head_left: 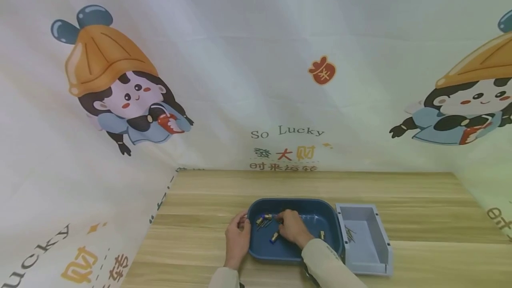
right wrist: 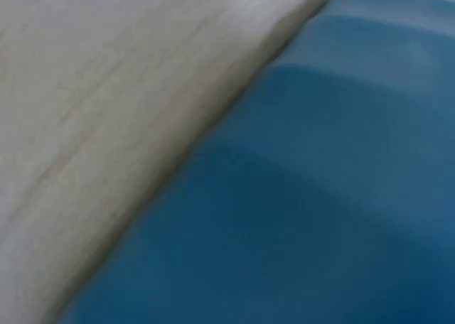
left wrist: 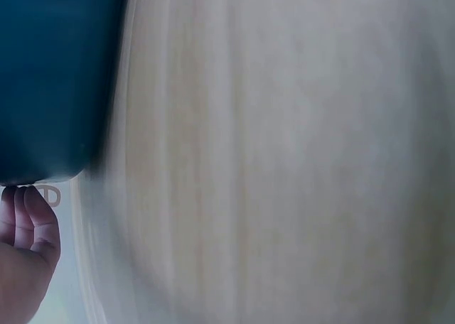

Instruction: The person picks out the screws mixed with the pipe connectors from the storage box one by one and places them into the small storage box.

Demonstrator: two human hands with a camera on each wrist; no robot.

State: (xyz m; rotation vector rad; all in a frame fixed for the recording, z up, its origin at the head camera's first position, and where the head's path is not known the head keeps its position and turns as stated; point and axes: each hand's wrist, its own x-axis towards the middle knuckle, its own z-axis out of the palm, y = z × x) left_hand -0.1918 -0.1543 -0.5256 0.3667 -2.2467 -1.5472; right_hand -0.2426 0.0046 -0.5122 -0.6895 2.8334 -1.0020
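A blue plastic basin [head_left: 296, 252] stands on the table in the head view, and small brass fittings with blue ends [head_left: 274, 237] and several thin metal pins [head_left: 264, 224] lie in its left half. At the basin's left end my left hand [head_left: 238, 239] grips the rim; the left wrist view shows its curled fingers [left wrist: 39, 214] against the basin wall. My right hand [head_left: 294, 228] reaches down inside the basin, fingers bent among the small parts. What lies under its fingertips is hidden. The right wrist view shows the basin [right wrist: 298, 196] close up and blurred.
Right beside the basin sits a grey open-front bin [head_left: 366, 234] with several thin pins [head_left: 350, 234] at its left side. Another brass fitting [head_left: 322, 234] lies in the basin's right part. A printed cloth [head_left: 256, 92] hangs behind the wooden table [head_left: 192, 226].
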